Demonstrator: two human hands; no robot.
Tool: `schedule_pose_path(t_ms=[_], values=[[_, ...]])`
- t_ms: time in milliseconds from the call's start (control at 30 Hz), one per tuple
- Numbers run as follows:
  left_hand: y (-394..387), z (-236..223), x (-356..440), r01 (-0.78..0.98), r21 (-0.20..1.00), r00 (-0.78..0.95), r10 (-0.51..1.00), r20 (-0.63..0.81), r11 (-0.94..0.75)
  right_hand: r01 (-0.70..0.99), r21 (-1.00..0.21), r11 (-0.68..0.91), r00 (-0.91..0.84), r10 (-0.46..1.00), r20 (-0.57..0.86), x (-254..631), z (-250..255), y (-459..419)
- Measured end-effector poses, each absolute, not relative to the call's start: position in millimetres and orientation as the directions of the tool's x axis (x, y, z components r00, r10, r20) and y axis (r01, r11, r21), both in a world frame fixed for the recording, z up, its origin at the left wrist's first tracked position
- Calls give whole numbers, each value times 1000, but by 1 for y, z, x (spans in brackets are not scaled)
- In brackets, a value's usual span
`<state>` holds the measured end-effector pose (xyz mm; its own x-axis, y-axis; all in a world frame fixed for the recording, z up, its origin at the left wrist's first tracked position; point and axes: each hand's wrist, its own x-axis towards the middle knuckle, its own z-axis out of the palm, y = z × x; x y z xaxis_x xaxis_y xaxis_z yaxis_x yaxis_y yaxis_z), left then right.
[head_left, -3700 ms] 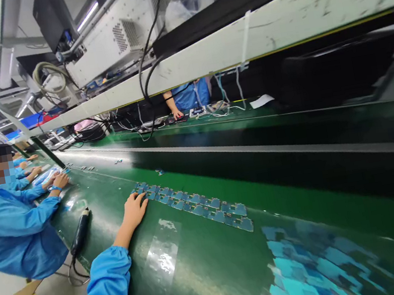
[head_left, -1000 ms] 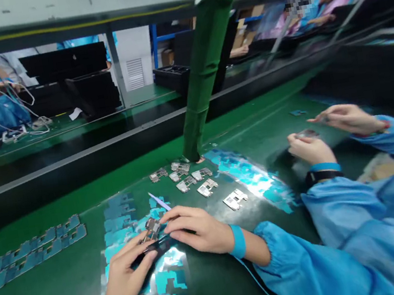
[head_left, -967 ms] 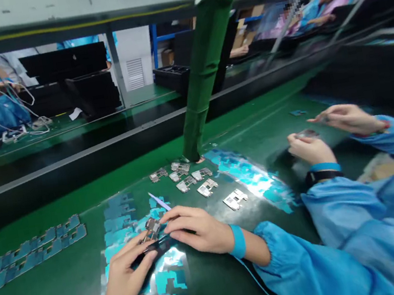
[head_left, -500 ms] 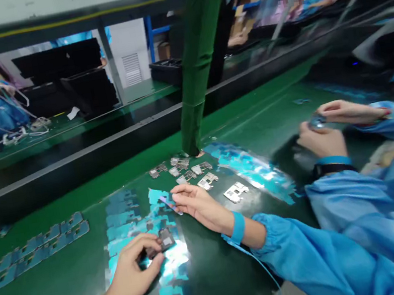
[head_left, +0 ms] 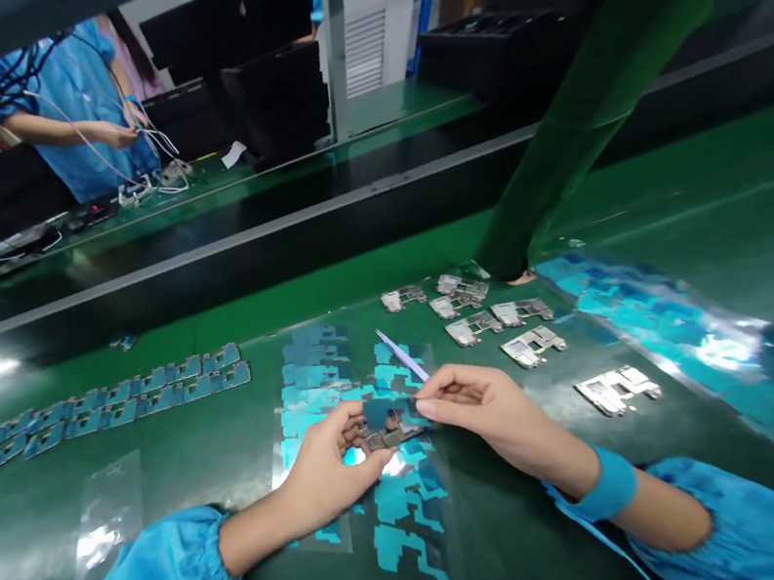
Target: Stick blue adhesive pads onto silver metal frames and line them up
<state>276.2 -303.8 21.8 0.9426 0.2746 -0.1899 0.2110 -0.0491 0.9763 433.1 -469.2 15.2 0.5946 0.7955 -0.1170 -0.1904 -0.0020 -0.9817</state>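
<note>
My left hand grips a small circuit board by its left end, thumb below and fingers above. A dark blue die-cut sticker lies over the board's upper part. At the board's right end, my right hand pinches the sticker's edge. A slim lilac pointed tool sticks out from the same fingers, its tip up and to the left; its kind is unclear. Beneath both hands lie clear sheets of blue stickers.
Several bare silver boards lie to the right, near a slanted green post. Rows of blue-covered boards stand at left, above a clear plastic bag. More sticker sheets spread at far right. Across the bench, a person handles cables.
My right hand has brought the blue sticker onto the board in my left hand. The view has swung left, so the neighbour on the right is out of sight.
</note>
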Motion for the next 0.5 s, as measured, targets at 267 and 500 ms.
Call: schedule_pose_path(t_ms=[267,500], values=[[-308,23,280,260,935,901,286,-325,243,-449,-888,98,541,821,-183,422,25,-456],[-305,28,273,83,957,992,118,-51,-279,-359,-918,168,560,826,-68,415,29,-453]])
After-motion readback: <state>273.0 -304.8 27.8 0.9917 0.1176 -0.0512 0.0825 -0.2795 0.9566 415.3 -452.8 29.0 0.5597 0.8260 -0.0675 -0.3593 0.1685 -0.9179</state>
